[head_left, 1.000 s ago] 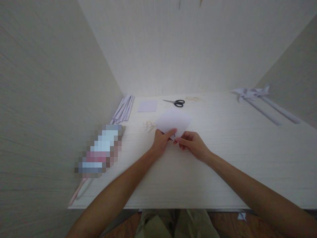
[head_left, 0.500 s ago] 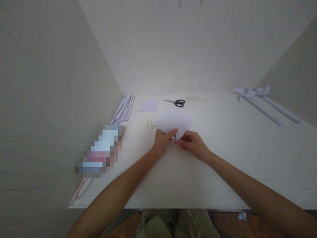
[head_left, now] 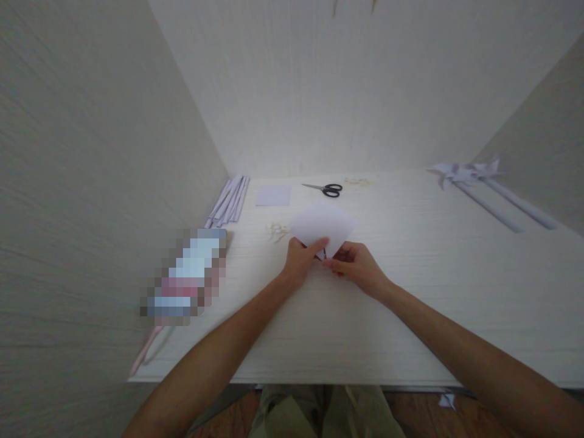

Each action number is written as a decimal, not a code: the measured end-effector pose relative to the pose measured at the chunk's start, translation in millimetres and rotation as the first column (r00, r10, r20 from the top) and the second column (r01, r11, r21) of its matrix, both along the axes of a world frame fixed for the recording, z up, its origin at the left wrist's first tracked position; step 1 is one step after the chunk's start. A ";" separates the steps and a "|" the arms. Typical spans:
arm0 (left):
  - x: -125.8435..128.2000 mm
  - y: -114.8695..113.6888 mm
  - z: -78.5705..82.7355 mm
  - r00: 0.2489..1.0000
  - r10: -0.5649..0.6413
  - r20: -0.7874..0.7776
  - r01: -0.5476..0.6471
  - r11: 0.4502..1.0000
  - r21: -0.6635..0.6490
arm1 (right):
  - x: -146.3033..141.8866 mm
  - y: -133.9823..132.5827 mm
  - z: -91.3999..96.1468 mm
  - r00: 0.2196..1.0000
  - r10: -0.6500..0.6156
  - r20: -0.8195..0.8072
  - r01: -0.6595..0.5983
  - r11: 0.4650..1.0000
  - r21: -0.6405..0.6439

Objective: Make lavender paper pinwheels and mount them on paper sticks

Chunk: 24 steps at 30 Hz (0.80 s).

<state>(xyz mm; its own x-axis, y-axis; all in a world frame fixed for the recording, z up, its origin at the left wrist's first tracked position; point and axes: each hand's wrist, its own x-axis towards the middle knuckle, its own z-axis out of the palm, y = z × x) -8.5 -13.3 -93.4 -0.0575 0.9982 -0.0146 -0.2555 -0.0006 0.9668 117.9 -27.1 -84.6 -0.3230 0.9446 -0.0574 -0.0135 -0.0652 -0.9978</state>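
Note:
A pale square sheet of paper (head_left: 323, 223) lies tilted like a diamond on the white table (head_left: 410, 292). My left hand (head_left: 301, 263) pinches the sheet's near corner, thumb on top. My right hand (head_left: 353, 265) pinches the same corner from the right, fingers curled. The two hands almost touch. What lies under the fingertips is hidden.
Black-handled scissors (head_left: 325, 189) and a small paper square (head_left: 273, 195) lie beyond the sheet. Rolled paper sticks (head_left: 229, 199) rest along the left wall, a blurred-out object (head_left: 185, 277) nearer. Paper pinwheels on sticks (head_left: 479, 182) lie at the far right. Small scraps (head_left: 276, 230) sit left of the sheet.
Both hands have stayed at the sheet's near corner; the fingers have shifted only slightly.

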 end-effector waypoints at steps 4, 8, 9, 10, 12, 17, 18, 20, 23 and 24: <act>-0.5 -0.7 -0.4 0.999 -0.015 -0.033 0.015 1.000 -0.011 | -0.8 -0.3 1.0 1.000 -0.004 -0.019 0.004 1.000 -0.010; -0.8 -1.7 1.8 0.997 -0.031 -0.072 0.029 0.999 -0.032 | -0.7 0.4 0.9 1.000 -0.024 0.004 0.024 0.999 -0.030; -0.8 -2.0 2.5 0.997 -0.033 -0.076 0.030 0.999 -0.033 | -0.5 0.8 0.4 1.000 -0.024 0.013 0.025 0.999 -0.030; -0.8 -2.3 3.0 0.996 -0.039 -0.075 0.037 0.999 -0.030 | -0.2 1.3 -0.2 0.999 -0.021 0.024 0.022 0.999 -0.027; -0.8 -2.7 3.4 0.996 -0.065 -0.066 0.064 0.998 -0.018 | 0.4 2.5 -1.8 0.999 -0.010 0.034 0.011 1.000 -0.020; -1.2 -3.0 2.9 0.990 -0.131 -0.061 0.131 0.991 0.000 | 2.5 5.1 -6.1 1.000 0.016 -0.002 -0.016 0.999 -0.030; -1.2 -3.0 2.9 0.988 -0.141 -0.060 0.141 0.990 -0.002 | 3.0 5.4 -6.7 1.000 0.022 -0.003 -0.022 0.999 -0.031; -1.3 -2.9 3.0 0.984 -0.168 -0.055 0.168 0.986 -0.014 | 3.5 5.7 -7.1 0.999 0.032 0.002 -0.032 0.999 -0.027; -1.4 -2.1 2.7 0.985 -0.164 -0.042 0.163 0.986 -0.029 | 2.9 5.1 -5.4 0.999 0.034 0.030 -0.034 0.999 0.001; -1.4 -1.6 2.2 0.990 -0.140 -0.035 0.139 0.990 -0.028 | 2.3 4.7 -4.4 0.999 0.027 0.042 -0.027 1.000 0.012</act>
<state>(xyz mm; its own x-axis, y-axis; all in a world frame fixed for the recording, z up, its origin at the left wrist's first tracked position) -9.9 -14.9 -91.2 0.0810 0.9959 -0.0407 -0.2160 0.0574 0.9747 120.2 -22.4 -88.9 -0.3462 0.9362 -0.0600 0.0301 -0.0528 -0.9982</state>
